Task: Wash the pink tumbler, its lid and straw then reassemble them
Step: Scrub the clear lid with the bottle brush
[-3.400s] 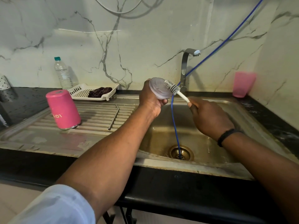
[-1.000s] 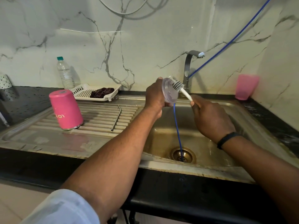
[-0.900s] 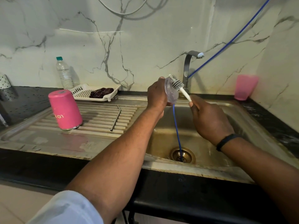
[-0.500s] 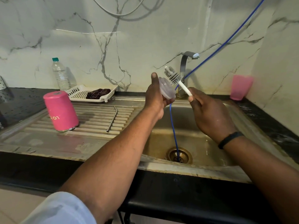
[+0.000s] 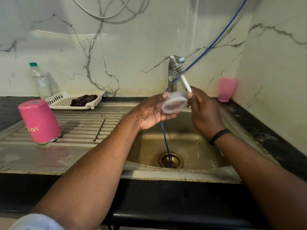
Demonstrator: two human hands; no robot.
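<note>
Lid (image 5: 173, 103), clear plastic, round w/ raised rim, sits tilted above the sink basin (image 5: 186, 141), inner side facing the camera. Left hand (image 5: 152, 113) holds it: palm up, thumb over the top rim, fingers curled under the lower edge. Right hand (image 5: 203, 110) is just beside the lid's right edge, back of hand toward camera, fingers wrapped round the white handle of a small brush (image 5: 181, 73); brush points up and left, grey bristles near the tap (image 5: 171, 75), clear of the lid. Black band on the right wrist. Both forearms reach in from the bottom of the frame; pale sleeve at lower left.

Pink tumbler (image 5: 39, 121), smooth matte cylinder w/ metal rim, stands upside down and looks a bit tilted on the ribbed steel drainboard (image 5: 79, 128), well left of the hands. Straw (image 5: 99, 126), thin metal w/ a bent top, lies along the ribs to its right.

Blue hose (image 5: 165, 138) runs from upper right down into the brass-coloured drain. White slotted tray (image 5: 63, 101) w/ a dark cloth, clear water bottle (image 5: 40, 81) behind. Pink cup (image 5: 226, 89) in the right corner of the black table. Marble-look wall.
</note>
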